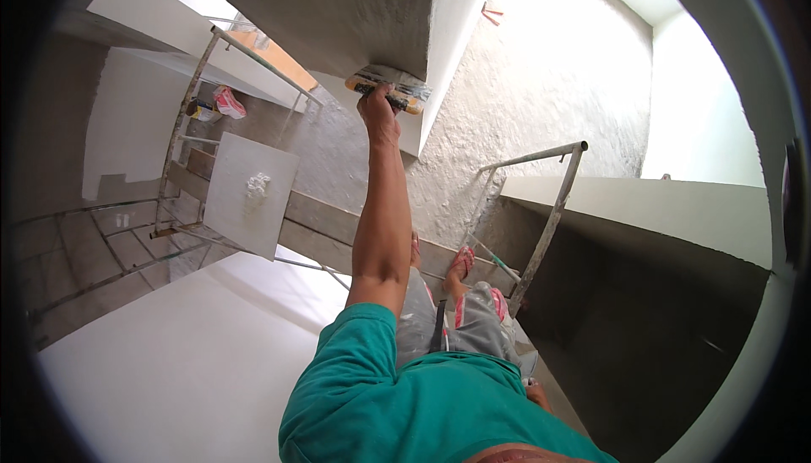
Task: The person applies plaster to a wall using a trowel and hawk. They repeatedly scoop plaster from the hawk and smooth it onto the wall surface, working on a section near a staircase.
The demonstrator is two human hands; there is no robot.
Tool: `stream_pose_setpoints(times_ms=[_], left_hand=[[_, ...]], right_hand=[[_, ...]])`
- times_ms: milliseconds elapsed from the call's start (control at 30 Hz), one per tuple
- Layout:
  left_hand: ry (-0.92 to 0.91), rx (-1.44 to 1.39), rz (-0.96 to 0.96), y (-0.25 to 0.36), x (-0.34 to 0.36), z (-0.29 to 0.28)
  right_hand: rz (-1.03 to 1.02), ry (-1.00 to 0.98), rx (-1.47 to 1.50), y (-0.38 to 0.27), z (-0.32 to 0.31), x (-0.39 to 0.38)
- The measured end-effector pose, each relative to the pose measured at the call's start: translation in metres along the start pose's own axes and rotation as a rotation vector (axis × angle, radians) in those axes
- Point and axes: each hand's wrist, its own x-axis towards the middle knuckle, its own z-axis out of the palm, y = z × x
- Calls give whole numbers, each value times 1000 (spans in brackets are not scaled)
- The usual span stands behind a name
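My left arm reaches forward and up. My left hand (379, 110) is closed round a wide plastering trowel (405, 84) with a yellow and black handle and a coated blade. The blade lies against the lower edge of a grey plastered wall section (363, 15), beside its pale side face. By my right hip, part of my right hand (536, 394) shows low down. Its fingers are mostly hidden behind my body, and a pale object near it is too covered to make out. To the left, a white board (245, 231) carries a lump of white putty (258, 184).
I stand in red flip-flops on scaffold planks (321, 220). Metal scaffold frames rise at the left (187, 100) and right (557, 201). A red and white bag (228, 102) lies beyond the left frame. Low walls and a dark recess (634, 319) lie to the right.
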Motion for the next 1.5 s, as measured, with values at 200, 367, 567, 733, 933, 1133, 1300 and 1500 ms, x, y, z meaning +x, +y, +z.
stream_pose_setpoints(times_ms=[200, 367, 567, 733, 933, 1133, 1300, 1500], left_hand=[[-79, 103, 31, 48, -37, 25], [-62, 125, 87, 84, -82, 63], [-150, 236, 115, 151, -120, 110], [-224, 312, 105, 192, -149, 161], [-304, 380, 234, 251, -181, 210], [-356, 248, 285, 260, -192, 174], [-225, -42, 186, 145, -131, 42], [120, 61, -176, -53, 1, -110]], right_hand=[[-49, -32, -5, 31, -4, 29], [-66, -62, 105, 43, -4, 50], [-157, -27, 144, 21, -33, 3], [-166, -64, 134, 59, -30, 39], [-223, -87, 136, 61, -38, 51], [-234, -60, 135, 50, -52, 50], [-172, -21, 201, 97, -43, 88], [51, 14, 205, 86, -30, 37]])
